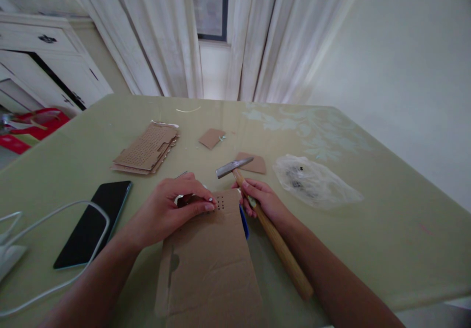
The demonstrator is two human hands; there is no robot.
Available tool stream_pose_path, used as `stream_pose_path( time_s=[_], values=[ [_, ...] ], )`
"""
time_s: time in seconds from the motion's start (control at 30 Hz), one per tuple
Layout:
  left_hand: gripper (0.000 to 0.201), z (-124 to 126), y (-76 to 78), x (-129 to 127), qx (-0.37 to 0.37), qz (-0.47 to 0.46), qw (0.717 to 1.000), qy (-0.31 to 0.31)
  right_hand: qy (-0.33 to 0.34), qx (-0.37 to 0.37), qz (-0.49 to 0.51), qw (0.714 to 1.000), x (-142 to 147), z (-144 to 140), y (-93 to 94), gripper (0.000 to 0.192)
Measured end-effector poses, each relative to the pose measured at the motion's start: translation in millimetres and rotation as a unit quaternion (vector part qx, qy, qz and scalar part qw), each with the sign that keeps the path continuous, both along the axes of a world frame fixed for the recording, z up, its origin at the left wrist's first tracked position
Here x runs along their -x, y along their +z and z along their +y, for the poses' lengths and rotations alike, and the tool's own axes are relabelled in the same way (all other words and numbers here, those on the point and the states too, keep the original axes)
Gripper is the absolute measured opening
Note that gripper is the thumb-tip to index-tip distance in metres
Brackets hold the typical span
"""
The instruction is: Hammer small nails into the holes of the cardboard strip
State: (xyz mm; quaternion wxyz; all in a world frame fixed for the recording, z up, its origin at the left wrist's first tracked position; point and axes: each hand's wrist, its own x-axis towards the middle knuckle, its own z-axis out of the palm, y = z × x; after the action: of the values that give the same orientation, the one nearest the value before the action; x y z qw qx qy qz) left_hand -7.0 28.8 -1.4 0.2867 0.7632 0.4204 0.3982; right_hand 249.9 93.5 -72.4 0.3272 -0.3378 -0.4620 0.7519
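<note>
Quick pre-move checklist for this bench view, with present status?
1. Hammer gripped in right hand: ok, held by the handle near the head.
2. Left hand at the punched holes: ok, fingertips beside them.
3. Left fingertips clear of hammer head: ok, apart.
4. What the left fingertips pinch: cannot tell, too small.
5. Blue item by the cardboard: cannot tell, mostly hidden.
6. Phone free of cable: not ok, cable crosses over.
</note>
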Motion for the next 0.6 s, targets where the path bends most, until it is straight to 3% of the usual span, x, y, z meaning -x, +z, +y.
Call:
stream_pose_path(
  time_s=[0.2, 0.3, 0.4, 0.47, 0.6],
  values=[
    [0.006, 0.5, -1.0, -1.4, -0.014, 0.008, 1.0, -0.007, -0.015, -0.054, -0.032, 0.998, -7.3, -0.6, 20.1, 0.049],
    [0.007, 1.0, -1.4, -3.3, -0.026, 0.015, 0.999, -0.014, -0.044, -0.116, -0.056, 0.991, -17.5, -9.9, 45.2, 0.044],
    [0.009, 3.2, -4.1, -5.0, -0.026, 0.009, 0.999, -0.028, -0.025, -0.188, -0.114, 0.975, -30.4, -26.1, 81.1, 0.037],
    [0.01, 5.5, -7.3, -5.6, -0.023, -0.006, 0.999, -0.036, 0.002, -0.265, -0.201, 0.943, -37.6, -39.3, 109.6, 0.032],
    [0.012, 10.7, -15.8, -5.1, -0.012, -0.025, 0.999, -0.044, -0.001, -0.435, -0.39, 0.812, -39.6, -65.5, 159.2, 0.025]
  ],
)
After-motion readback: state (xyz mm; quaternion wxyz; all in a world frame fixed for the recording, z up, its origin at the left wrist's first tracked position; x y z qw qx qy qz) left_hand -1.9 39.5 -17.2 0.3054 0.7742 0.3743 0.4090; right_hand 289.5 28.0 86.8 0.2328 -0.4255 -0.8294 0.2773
